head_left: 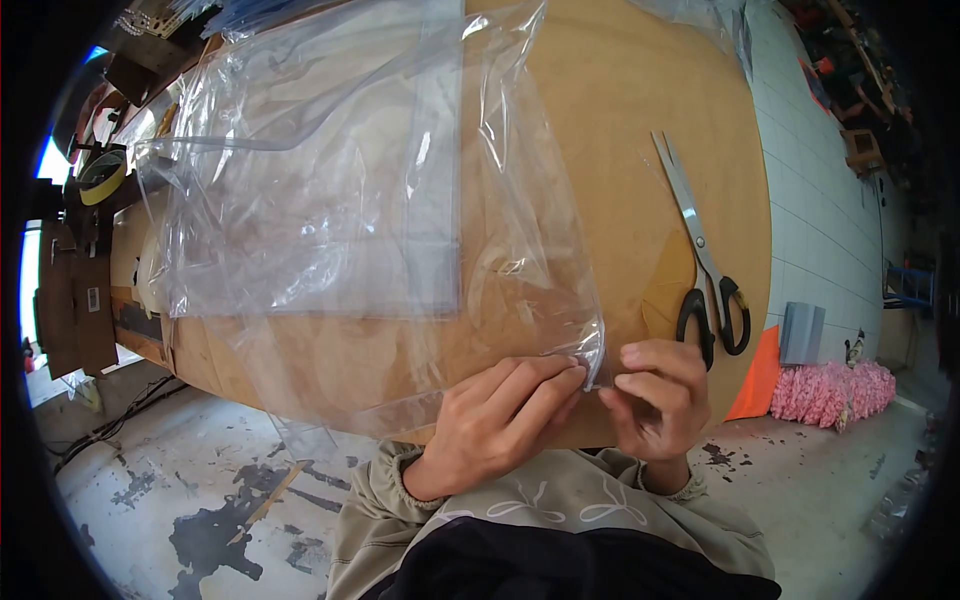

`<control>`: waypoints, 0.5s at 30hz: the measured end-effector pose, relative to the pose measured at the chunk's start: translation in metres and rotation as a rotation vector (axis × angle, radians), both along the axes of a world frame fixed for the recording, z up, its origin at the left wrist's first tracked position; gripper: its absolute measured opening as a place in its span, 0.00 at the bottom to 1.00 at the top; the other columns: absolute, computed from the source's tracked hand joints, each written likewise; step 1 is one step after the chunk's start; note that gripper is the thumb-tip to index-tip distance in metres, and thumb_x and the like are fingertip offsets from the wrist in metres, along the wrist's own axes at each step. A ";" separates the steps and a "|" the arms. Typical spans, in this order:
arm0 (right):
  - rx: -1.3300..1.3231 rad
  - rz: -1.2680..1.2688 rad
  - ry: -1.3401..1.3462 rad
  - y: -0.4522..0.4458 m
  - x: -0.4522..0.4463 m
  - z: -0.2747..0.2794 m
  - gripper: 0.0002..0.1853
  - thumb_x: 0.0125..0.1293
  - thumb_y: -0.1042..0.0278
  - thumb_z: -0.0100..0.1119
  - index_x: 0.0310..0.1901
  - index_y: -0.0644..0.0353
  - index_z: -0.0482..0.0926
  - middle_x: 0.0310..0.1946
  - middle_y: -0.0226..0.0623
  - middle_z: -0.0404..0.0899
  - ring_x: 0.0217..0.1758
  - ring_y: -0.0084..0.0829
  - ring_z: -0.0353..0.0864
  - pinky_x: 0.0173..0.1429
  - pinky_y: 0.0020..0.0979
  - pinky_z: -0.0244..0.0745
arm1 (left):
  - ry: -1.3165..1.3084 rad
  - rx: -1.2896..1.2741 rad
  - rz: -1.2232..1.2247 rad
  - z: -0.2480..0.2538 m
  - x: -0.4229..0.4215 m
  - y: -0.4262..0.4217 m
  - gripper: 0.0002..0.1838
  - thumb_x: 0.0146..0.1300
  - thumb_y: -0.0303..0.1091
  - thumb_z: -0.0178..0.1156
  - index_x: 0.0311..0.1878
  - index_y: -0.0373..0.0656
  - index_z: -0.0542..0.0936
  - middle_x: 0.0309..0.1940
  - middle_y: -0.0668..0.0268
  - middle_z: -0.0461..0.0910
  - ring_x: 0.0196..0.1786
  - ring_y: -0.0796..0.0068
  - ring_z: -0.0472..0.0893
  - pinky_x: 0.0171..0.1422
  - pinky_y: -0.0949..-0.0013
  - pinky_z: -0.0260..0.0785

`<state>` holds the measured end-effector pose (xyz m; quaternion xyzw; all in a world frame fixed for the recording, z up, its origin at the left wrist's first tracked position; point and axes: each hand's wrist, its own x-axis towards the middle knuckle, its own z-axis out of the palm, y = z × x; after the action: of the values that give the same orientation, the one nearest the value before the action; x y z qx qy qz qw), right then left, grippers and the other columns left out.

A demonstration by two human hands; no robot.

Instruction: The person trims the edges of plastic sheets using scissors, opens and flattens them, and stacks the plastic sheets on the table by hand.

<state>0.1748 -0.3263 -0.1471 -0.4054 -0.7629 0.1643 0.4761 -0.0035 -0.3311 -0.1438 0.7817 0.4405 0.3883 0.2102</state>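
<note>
A large clear plastic bag [370, 195] lies wrinkled over the cardboard-covered table, and its near corner reaches my hands. My left hand [510, 410] is closed at that corner, pinching the gathered plastic edge between thumb and fingers. Just right of the corner, my right hand [665, 395] has its fingers curled, with a small gap between thumb and index fingertip. I see nothing held in it. Beyond my right hand lie scissors [700, 245] with black handles, blades pointing away and slightly parted.
Brown cardboard [560, 130] covers the rounded tabletop. A tape roll [103, 178] sits at the far left, near a cardboard box [85, 305]. On the right are an orange sheet [757, 375] and a pink fluffy bundle [835, 393] on the floor.
</note>
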 end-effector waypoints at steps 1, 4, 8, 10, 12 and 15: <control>0.049 0.005 -0.028 0.001 -0.002 -0.002 0.13 0.52 0.79 0.67 0.41 0.64 0.77 0.38 0.40 0.78 0.37 0.35 0.79 0.37 0.30 0.76 | -0.003 0.003 -0.002 0.000 0.000 0.000 0.17 0.43 0.20 0.67 0.40 0.38 0.80 0.36 0.62 0.81 0.31 0.68 0.81 0.32 0.70 0.74; 0.102 0.009 -0.105 0.001 -0.007 -0.001 0.14 0.51 0.79 0.67 0.40 0.63 0.78 0.39 0.39 0.79 0.40 0.36 0.81 0.40 0.32 0.78 | -0.003 0.013 -0.012 0.000 0.000 0.000 0.16 0.42 0.20 0.67 0.39 0.38 0.80 0.36 0.62 0.81 0.32 0.68 0.81 0.32 0.70 0.74; 0.124 0.013 -0.210 -0.001 -0.006 0.001 0.11 0.50 0.80 0.65 0.38 0.63 0.80 0.38 0.38 0.80 0.41 0.36 0.81 0.41 0.33 0.78 | 0.021 0.040 -0.021 -0.001 -0.002 -0.001 0.15 0.42 0.21 0.67 0.38 0.39 0.80 0.35 0.63 0.81 0.31 0.69 0.81 0.32 0.71 0.74; 0.127 0.020 -0.216 -0.001 -0.006 0.002 0.11 0.49 0.80 0.64 0.37 0.64 0.80 0.37 0.39 0.80 0.40 0.36 0.82 0.40 0.32 0.79 | 0.065 0.086 0.014 -0.001 0.000 -0.002 0.15 0.42 0.23 0.67 0.37 0.40 0.80 0.35 0.64 0.81 0.30 0.71 0.80 0.30 0.72 0.71; 0.128 0.026 -0.213 -0.001 -0.006 0.002 0.10 0.49 0.80 0.64 0.36 0.64 0.80 0.36 0.39 0.80 0.38 0.36 0.82 0.39 0.31 0.79 | 0.114 0.123 0.057 0.001 0.002 -0.005 0.15 0.42 0.24 0.67 0.37 0.40 0.81 0.34 0.64 0.82 0.29 0.73 0.80 0.27 0.74 0.68; 0.118 0.038 -0.191 -0.002 -0.005 0.002 0.11 0.48 0.79 0.65 0.36 0.65 0.80 0.34 0.40 0.80 0.36 0.36 0.83 0.37 0.29 0.80 | 0.168 0.179 0.112 0.000 0.005 -0.010 0.14 0.43 0.27 0.66 0.38 0.42 0.81 0.33 0.68 0.81 0.26 0.79 0.77 0.25 0.77 0.61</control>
<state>0.1693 -0.3279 -0.1454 -0.3759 -0.8206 0.0887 0.4212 0.0013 -0.3409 -0.1433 0.8013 0.4631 0.3702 0.0802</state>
